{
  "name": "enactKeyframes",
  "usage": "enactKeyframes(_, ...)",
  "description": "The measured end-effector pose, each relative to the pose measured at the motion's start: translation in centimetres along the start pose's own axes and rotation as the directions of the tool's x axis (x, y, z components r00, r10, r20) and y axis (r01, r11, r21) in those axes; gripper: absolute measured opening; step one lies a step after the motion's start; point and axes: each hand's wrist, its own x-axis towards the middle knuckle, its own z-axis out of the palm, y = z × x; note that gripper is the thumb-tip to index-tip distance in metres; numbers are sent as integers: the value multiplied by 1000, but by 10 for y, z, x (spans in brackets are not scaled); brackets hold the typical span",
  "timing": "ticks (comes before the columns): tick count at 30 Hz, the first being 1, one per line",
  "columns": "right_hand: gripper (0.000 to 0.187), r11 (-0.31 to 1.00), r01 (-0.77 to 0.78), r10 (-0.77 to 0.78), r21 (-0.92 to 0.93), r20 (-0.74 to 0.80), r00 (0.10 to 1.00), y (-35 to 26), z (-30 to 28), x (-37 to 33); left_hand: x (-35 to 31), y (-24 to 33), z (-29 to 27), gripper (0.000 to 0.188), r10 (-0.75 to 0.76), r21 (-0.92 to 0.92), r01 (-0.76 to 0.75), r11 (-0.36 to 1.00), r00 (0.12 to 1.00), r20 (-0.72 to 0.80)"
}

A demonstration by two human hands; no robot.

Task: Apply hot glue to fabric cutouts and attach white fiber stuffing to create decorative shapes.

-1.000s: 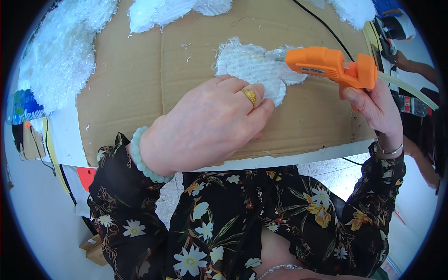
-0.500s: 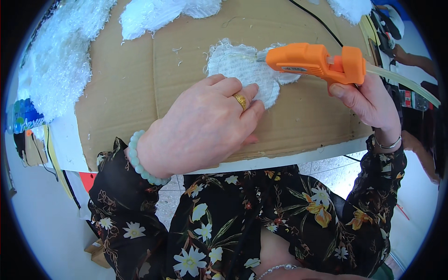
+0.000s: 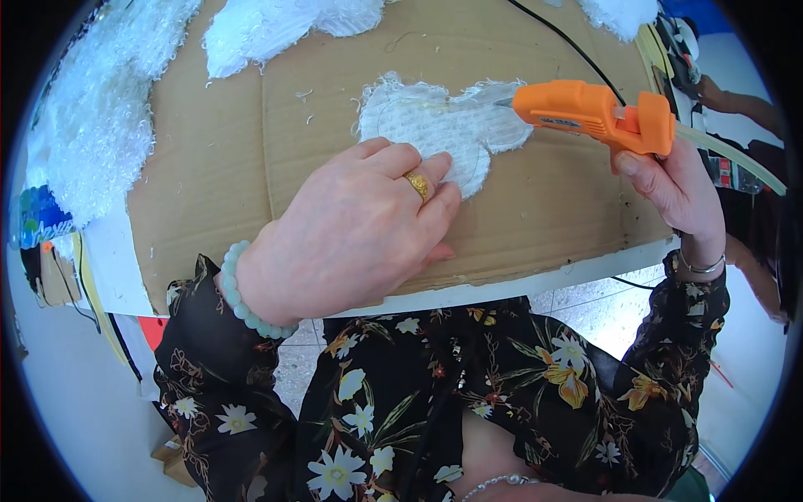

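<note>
A white, fuzzy-edged fabric piece (image 3: 418, 125) with rounded lobes lies on the brown cardboard (image 3: 535, 209). My left hand (image 3: 351, 217) rests over its near left part. The bent fingertips press the fabric down, while the thumb is partly hidden beside the cardboard's near edge. My right hand (image 3: 673, 180) is wrapped round the handle of an orange hot glue gun (image 3: 577, 109). The gun's nozzle points left, at the upper edge of the fabric's right lobe. A pale, translucent glue stick (image 3: 736, 155) runs out of its back. A yellowish streak of glue shows along the fabric's upper edge.
Shaggy white plush (image 3: 92, 117) covers the left side of the table. Further white pieces (image 3: 284, 29) lie at the far edge. A black cord (image 3: 577, 50) crosses the cardboard's far right. At the right, another person's arm (image 3: 740, 100) is visible beside dark items.
The glue gun has moved right along the fabric's upper edge, from the middle to the right lobe. My left hand stays pressed on the fabric. The view has shifted slightly.
</note>
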Motion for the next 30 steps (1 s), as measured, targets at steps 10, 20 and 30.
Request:
enactKeyframes(10,41,1000,-7,8,-22,39,999,-8,2,5,1,2,0,39,-8,0,8,1000,1000,-15)
enactKeyframes(20,47,993,-68,73,-99,46,996,2,-7,-1,0,1,-1,48,-50,-46,51,998,998,34)
enactKeyframes(30,48,995,43,-45,-91,-25,999,7,-8,-2,3,4,-5,49,-60,-52,63,997,996,61)
